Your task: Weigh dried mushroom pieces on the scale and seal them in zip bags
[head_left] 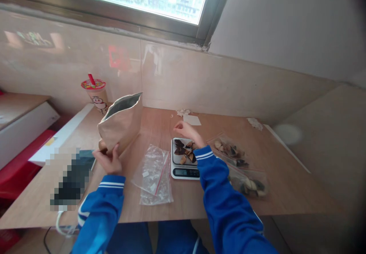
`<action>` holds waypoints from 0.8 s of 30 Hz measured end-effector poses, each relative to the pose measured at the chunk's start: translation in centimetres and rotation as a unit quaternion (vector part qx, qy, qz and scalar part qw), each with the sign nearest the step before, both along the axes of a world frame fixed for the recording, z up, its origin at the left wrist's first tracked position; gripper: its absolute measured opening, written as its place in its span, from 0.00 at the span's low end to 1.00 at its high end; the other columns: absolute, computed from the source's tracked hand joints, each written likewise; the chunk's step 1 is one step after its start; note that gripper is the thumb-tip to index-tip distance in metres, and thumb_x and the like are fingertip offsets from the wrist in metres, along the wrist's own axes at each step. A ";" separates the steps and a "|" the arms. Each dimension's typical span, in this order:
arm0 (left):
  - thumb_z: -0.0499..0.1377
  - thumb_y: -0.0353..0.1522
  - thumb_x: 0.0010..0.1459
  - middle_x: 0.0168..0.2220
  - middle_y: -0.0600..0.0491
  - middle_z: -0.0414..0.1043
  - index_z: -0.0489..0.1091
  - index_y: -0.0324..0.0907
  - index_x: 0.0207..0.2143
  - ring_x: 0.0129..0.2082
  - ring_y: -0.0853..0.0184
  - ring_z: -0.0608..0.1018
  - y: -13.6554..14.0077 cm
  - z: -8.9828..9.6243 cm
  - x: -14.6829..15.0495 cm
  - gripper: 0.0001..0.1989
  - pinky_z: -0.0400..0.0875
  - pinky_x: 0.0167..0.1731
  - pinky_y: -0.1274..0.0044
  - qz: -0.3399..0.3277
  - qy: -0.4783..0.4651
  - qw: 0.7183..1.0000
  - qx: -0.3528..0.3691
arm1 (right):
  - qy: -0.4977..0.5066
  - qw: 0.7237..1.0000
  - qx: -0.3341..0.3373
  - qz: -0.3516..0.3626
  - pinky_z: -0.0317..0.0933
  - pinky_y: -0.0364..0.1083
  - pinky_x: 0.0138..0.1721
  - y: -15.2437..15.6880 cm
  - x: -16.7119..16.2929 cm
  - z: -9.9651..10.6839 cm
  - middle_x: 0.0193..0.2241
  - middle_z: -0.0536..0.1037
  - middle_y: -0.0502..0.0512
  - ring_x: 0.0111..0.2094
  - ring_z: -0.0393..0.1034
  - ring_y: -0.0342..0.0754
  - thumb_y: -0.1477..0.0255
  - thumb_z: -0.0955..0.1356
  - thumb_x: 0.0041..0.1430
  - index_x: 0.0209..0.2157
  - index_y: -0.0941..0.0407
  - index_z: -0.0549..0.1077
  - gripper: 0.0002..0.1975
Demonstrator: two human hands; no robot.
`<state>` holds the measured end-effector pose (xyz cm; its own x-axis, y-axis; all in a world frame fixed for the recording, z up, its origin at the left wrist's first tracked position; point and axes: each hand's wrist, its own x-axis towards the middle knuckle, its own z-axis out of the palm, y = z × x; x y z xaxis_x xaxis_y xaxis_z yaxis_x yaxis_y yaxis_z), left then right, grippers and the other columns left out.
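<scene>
On the left side of the pale wood-grain tabletop (188,200), a tan paper pouch with a dark grey lining (122,126) stands just off upright, its lower near corner gripped by the person's left hand (110,160). The mouth gapes upward, its long axis running from near left to far right. Off to the right, the right hand (188,130) hangs over the far edge of a white digital scale (185,173) bearing dark brown broken pieces (180,150); its fingers are bent together, and I can't tell whether they pinch anything. I'd judge this a step of portioning pieces by weight; moving any across would call for a steady, wide-open pouch and reaching over flat clear plastic bags (156,176).
</scene>
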<state>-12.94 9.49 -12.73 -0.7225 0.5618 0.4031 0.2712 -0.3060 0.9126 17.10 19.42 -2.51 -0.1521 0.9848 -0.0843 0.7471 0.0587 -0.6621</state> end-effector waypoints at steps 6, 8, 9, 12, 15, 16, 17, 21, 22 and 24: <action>0.67 0.46 0.45 0.40 0.51 0.61 0.56 0.42 0.39 0.42 0.64 0.70 0.1 -0.2 0.3 0.28 0.68 0.45 0.69 0.010 0.013 0.998 0.053 | 0.023 0.998 0.035 -0.045 0.63 0.42 0.36 -3.5 5.2 -1.9 0.31 0.77 0.53 0.34 0.71 0.44 0.77 0.69 0.53 0.31 0.59 0.73 0.02; 0.67 0.44 0.45 0.40 0.51 0.61 0.57 0.41 0.39 0.42 0.64 0.70 0.0 -0.1 0.3 0.28 0.68 0.44 0.70 0.007 0.015 0.998 0.054 | 0.036 0.998 0.031 -0.037 0.64 0.42 0.35 -4.1 5.0 -2.3 0.30 0.77 0.53 0.33 0.72 0.44 0.76 0.69 0.54 0.31 0.59 0.74 0.02; 0.68 0.44 0.45 0.39 0.51 0.61 0.57 0.41 0.39 0.41 0.64 0.70 0.0 0.0 0.3 0.27 0.67 0.44 0.70 0.006 0.016 0.998 0.053 | 0.041 0.998 0.028 -0.034 0.64 0.42 0.35 -4.3 4.9 -2.4 0.29 0.77 0.52 0.32 0.72 0.44 0.75 0.68 0.55 0.32 0.58 0.74 0.02; 0.67 0.43 0.46 0.39 0.51 0.61 0.57 0.41 0.39 0.41 0.65 0.70 -0.1 0.3 0.3 0.26 0.67 0.43 0.71 0.000 0.025 0.998 0.053 | 0.054 0.998 0.026 -0.034 0.65 0.44 0.37 -4.8 4.8 -2.1 0.31 0.79 0.55 0.33 0.73 0.45 0.72 0.67 0.58 0.33 0.58 0.74 0.05; 0.67 0.42 0.46 0.39 0.52 0.60 0.58 0.41 0.39 0.40 0.66 0.69 -0.1 0.2 0.3 0.26 0.67 0.42 0.71 0.003 0.034 0.998 0.048 | 0.076 0.996 0.032 -0.040 0.66 0.46 0.43 -5.8 5.2 0.0 0.36 0.80 0.58 0.39 0.74 0.47 0.71 0.65 0.61 0.36 0.59 0.74 0.08; 0.67 0.42 0.46 0.39 0.53 0.60 0.58 0.41 0.39 0.40 0.66 0.69 -0.1 0.1 0.2 0.26 0.67 0.42 0.71 0.006 0.039 0.998 0.044 | 0.099 0.993 0.046 -0.045 0.66 0.46 0.44 -6.4 5.1 1.2 0.38 0.80 0.59 0.40 0.74 0.47 0.71 0.64 0.62 0.37 0.59 0.74 0.08; 0.67 0.42 0.46 0.38 0.53 0.60 0.58 0.41 0.39 0.39 0.66 0.69 -0.1 -0.1 0.2 0.26 0.67 0.41 0.71 0.009 0.045 0.998 0.040 | 0.130 0.988 0.067 -0.045 0.66 0.47 0.46 -7.3 5.0 2.6 0.40 0.79 0.59 0.41 0.74 0.47 0.70 0.64 0.63 0.38 0.59 0.74 0.09; 0.65 0.40 0.47 0.38 0.52 0.60 0.60 0.41 0.41 0.34 0.68 0.69 -0.4 -0.8 -0.1 0.23 0.67 0.33 0.74 -0.011 0.090 0.996 0.024 | 0.218 0.954 0.200 0.052 0.65 0.48 0.51 -11.5 2.5 9.6 0.43 0.77 0.55 0.46 0.72 0.46 0.66 0.62 0.66 0.43 0.55 0.73 0.11; 0.64 0.40 0.47 0.38 0.51 0.61 0.61 0.40 0.41 0.34 0.67 0.69 -0.6 -0.8 -0.1 0.22 0.66 0.32 0.73 -0.016 0.115 0.993 0.030 | 0.206 0.947 0.220 0.108 0.64 0.48 0.52 -12.5 1.5 11.1 0.43 0.76 0.54 0.48 0.70 0.46 0.68 0.61 0.67 0.43 0.54 0.73 0.11; 0.63 0.39 0.48 0.40 0.49 0.62 0.63 0.39 0.42 0.36 0.64 0.70 -0.8 -0.7 -0.1 0.22 0.67 0.35 0.70 -0.017 0.180 0.981 0.062 | 0.159 0.931 0.255 0.208 0.63 0.47 0.52 -13.8 -0.5 13.0 0.41 0.74 0.54 0.47 0.69 0.45 0.70 0.61 0.67 0.43 0.54 0.73 0.10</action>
<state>-13.06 8.66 -13.47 -0.5015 0.5134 0.6963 0.5572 -0.4240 0.7139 16.64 5.61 10.52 -0.4660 0.7347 0.4930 0.3603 0.6665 -0.6527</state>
